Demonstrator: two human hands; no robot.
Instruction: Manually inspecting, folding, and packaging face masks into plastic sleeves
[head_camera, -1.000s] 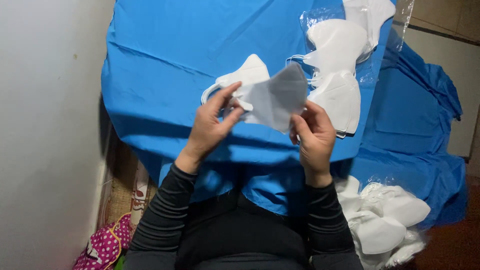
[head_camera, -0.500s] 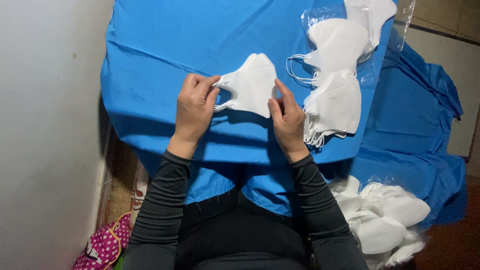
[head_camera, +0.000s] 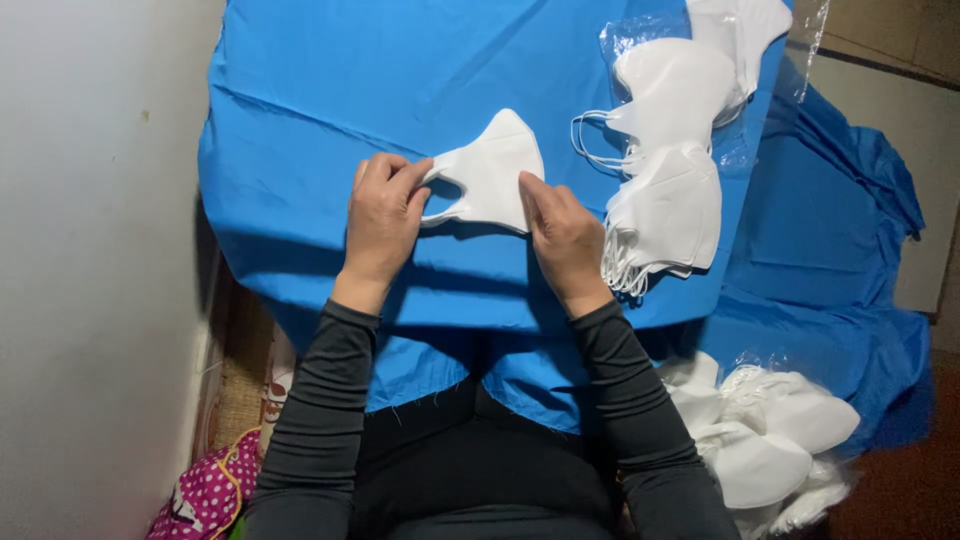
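Left hand (head_camera: 383, 215) pinches ear loop, right hand (head_camera: 562, 235) presses rim of white mask (head_camera: 492, 172); both grips closed on it, holding it flat on blue cloth (head_camera: 330, 90) over desk, prob. to keep fold smooth. R of it: mask stack (head_camera: 665, 205) on clear plastic (head_camera: 742, 150). Lower R: clear bag of masks (head_camera: 765, 445)

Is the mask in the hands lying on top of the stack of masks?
No, the mask lies on the blue cloth, apart from the stack.
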